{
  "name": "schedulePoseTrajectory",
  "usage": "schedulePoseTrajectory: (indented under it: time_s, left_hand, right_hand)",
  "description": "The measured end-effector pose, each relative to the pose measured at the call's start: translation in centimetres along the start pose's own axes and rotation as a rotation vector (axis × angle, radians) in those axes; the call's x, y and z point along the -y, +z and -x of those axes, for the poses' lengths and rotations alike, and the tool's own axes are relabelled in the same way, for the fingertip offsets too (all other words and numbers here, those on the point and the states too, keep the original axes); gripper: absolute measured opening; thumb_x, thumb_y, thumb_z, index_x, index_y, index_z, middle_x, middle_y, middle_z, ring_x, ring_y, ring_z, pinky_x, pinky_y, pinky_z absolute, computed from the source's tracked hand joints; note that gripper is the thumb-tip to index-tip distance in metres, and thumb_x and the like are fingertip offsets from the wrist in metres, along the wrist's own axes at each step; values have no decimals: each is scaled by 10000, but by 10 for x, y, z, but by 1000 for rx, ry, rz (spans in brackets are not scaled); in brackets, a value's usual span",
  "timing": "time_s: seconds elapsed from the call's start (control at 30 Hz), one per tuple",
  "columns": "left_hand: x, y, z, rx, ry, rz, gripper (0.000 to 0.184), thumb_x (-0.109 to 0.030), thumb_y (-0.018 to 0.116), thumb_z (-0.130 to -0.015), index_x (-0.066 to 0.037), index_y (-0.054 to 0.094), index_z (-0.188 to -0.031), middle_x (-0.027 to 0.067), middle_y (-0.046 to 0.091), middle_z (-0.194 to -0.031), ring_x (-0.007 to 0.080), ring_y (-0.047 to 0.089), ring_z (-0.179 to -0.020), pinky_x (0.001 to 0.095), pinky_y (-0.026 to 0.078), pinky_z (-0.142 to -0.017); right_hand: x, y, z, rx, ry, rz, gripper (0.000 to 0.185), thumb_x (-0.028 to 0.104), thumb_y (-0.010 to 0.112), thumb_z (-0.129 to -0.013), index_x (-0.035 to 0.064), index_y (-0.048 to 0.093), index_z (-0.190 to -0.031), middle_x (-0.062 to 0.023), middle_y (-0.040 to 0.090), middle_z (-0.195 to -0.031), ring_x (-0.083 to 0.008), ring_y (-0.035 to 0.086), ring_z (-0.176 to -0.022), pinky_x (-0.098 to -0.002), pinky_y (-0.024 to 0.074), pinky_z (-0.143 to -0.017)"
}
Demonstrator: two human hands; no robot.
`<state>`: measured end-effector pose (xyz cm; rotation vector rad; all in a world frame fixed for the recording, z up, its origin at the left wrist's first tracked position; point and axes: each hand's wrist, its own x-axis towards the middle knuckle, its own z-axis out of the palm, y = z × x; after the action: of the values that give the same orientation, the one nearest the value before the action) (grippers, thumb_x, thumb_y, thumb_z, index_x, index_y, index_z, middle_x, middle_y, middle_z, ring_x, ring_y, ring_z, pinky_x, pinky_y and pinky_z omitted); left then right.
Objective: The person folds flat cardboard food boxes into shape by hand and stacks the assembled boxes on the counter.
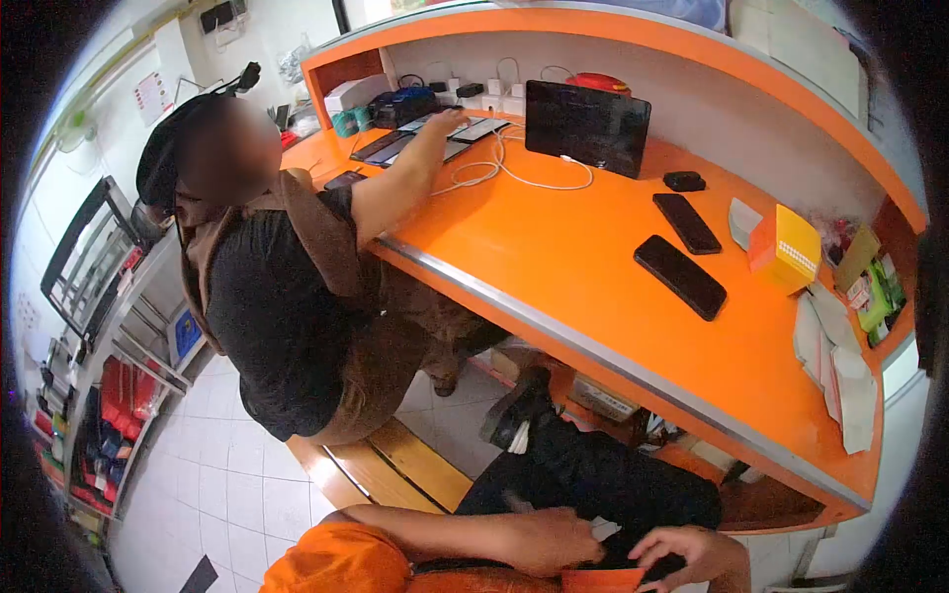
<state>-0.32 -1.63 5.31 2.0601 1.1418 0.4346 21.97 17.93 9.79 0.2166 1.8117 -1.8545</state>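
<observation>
My left hand [554, 541] is low in the centre over my dark-trousered lap, its fingers curled together beside a small pale item [605, 530]. What it grips is too blurred to name. To its right, my right hand [684, 555] has its fingers bent and apart, close to the right corner of a flat orange piece [601, 580] at the bottom edge. Whether the fingertips touch that piece is unclear. On the orange desk [554, 257] above lie two black phones [686, 223] [680, 277], near a dark tablet [587, 127] standing upright.
A person [282, 287] in dark clothes sits at the left, one arm reaching over flat devices [395, 146] on the desk. A white cable [544, 183], a yellow-orange box [785, 249] and papers [835, 371] are on the desk. A wooden bench [395, 469] stands below.
</observation>
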Motion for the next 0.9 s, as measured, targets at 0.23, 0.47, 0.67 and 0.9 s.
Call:
schedulePoseTrajectory:
  time_s: [0.23,0.47,0.67,0.9]
  left_hand:
    - [8,-16,5,69,185,412,366,-173,769,-901,-22,589,-1181,237,712,-868,438,725,-946,521,539,-767]
    - [-2,-4,1,-617,-71,297,499,-60,725,-912,-25,577,-1387,276,691,-1178,432,695,-1100,472,570,-893]
    - [-6,-2,11,-787,78,622,519,-60,731,-924,0,565,-1413,188,581,-1437,303,591,-1354,418,516,-1088]
    - [14,1,10,-1173,-135,953,209,-60,703,-1005,-67,529,-1121,53,680,-1015,110,658,-919,278,571,-766]
  right_hand:
    - [26,46,0,-834,-362,904,175,102,780,-943,27,674,-1060,-160,709,-1038,-334,685,-927,-470,555,-799]
    - [23,88,-71,-1316,-660,608,346,251,855,-929,18,618,-1024,-157,624,-1005,-259,640,-832,-365,534,-728]
    - [21,85,-88,-1415,-815,705,215,143,811,-947,0,681,-1041,-115,668,-913,-234,649,-724,-331,546,-646]
    - [10,90,-110,-1204,-836,850,228,5,781,-758,35,728,-978,-98,685,-916,-280,684,-727,-368,564,-635]
